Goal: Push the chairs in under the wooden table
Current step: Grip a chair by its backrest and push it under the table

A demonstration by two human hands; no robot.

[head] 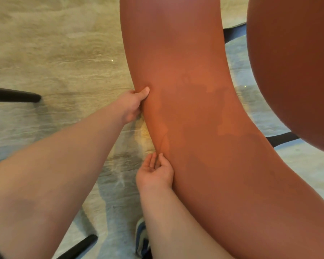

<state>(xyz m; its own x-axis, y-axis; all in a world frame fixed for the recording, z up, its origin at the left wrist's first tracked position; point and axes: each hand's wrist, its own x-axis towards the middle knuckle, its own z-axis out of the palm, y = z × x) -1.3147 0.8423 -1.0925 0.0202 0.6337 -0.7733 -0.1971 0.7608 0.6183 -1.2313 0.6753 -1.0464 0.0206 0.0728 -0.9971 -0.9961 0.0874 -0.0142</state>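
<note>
- Your left hand [133, 105] grips the chair back [185, 113] edge, thumb on top.
- Your right hand [154, 174], nearer you, rests open-fingered against the same edge.
- The back's long axis runs away from you; seat [297, 71] lies right, so push rightward.

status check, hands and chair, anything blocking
Left hand grips the chair back edge, thumb on top. Right hand rests against the same edge lower down, fingers loose. Table not clearly in view; black chair leg at left, nothing visibly blocking.
</note>
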